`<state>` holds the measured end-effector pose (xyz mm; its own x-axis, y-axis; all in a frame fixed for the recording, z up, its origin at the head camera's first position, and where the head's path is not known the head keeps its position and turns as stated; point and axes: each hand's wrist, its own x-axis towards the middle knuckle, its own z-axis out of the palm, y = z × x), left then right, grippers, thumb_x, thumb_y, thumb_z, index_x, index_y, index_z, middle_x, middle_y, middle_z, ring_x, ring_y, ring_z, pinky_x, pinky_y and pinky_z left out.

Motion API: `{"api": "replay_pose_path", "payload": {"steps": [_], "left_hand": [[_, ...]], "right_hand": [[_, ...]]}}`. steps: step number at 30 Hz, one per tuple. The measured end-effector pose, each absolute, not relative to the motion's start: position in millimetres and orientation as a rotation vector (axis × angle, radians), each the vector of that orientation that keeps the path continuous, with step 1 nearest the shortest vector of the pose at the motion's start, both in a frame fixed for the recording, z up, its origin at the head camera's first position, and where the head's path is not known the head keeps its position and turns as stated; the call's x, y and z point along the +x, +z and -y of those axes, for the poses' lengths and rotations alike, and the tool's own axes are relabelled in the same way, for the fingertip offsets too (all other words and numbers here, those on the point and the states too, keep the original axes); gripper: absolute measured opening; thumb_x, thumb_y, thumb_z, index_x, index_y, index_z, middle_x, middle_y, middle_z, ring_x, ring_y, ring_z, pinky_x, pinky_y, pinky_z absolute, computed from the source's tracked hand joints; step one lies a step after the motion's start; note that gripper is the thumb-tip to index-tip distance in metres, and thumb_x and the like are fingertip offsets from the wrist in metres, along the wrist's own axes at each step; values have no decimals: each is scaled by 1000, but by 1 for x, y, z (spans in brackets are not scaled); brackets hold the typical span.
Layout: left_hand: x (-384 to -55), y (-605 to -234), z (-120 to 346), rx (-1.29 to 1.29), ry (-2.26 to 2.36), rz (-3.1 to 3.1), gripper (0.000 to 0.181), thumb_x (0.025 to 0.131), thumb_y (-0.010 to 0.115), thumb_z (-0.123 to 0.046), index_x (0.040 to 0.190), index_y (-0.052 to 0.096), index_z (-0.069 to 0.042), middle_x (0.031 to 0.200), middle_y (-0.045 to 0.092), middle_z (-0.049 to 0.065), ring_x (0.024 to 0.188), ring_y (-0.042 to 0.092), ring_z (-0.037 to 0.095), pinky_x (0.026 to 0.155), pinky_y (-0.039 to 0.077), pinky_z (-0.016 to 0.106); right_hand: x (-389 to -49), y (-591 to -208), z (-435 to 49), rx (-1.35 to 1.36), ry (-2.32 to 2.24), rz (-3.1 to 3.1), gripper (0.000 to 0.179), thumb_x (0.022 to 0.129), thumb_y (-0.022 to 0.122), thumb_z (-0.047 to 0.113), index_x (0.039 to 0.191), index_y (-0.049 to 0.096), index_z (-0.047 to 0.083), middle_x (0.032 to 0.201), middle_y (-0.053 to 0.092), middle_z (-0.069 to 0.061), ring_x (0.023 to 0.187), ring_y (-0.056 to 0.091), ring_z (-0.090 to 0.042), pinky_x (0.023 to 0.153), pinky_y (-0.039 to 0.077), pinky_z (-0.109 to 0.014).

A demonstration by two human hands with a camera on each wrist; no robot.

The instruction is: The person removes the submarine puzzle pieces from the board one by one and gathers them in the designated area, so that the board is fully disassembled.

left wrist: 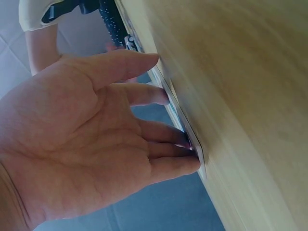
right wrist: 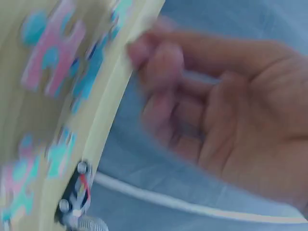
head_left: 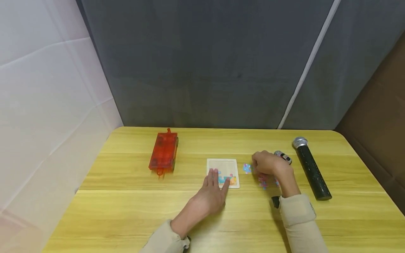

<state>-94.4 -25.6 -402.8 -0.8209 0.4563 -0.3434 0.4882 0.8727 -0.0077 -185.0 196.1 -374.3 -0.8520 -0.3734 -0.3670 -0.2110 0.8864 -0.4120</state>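
My left hand (head_left: 210, 196) rests with straight fingers on a small white-rimmed puzzle board (head_left: 222, 164). Colourful puzzle pieces (head_left: 233, 181) lie along the board's lower edge, partly under those fingers. From the left wrist view, the fingertips (left wrist: 166, 163) press at the board's edge. To the right, my right hand (head_left: 269, 163) hovers over loose puzzle pieces (head_left: 263, 181) with its fingers curled and thumb near the index fingertip. It is blurred in the right wrist view, where no piece shows between the fingertips. Pink and blue pieces (right wrist: 55, 48) lie beside it, and another loose piece (head_left: 247, 168) sits nearer the board.
A red see-through toy car chassis (head_left: 164, 151) stands at the left of the wooden table (head_left: 133, 211). Just beyond my right hand is a small toy car (head_left: 283, 157). A black microphone (head_left: 311, 168) lies at the right. A dark grey partition (head_left: 190, 70) rises behind the table.
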Motion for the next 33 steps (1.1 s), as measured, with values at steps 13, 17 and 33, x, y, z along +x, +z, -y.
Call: {"api": "replay_pose_path", "payload": {"steps": [13,17,33], "left_hand": [[-95,-403,26,713,-137,-2681,57,117,49,-25,171,38,-10,174,25,36,166,23,50,133,33,50],[-97,-403,27,723,-127,-2687,54,118,46,-22,168,42,-5,173,25,39,165,23,51,133,33,52],[-99,-439,16,688,-475,-2739,54,119,44,-31,171,41,-17,164,40,40,154,42,56,118,50,60]], "right_hand": [[-172,-402,-110,-800,-501,-2647,18,105,68,-3,121,68,6,107,66,-10,85,58,-21,79,57,-40],[-166,-404,-101,-783,-418,-2719,15,106,71,4,116,59,8,106,64,-12,78,57,-23,70,55,-40],[-187,-446,-106,-737,-473,-2755,31,98,76,-5,118,55,7,108,53,-9,71,51,-20,59,48,-30]]}}
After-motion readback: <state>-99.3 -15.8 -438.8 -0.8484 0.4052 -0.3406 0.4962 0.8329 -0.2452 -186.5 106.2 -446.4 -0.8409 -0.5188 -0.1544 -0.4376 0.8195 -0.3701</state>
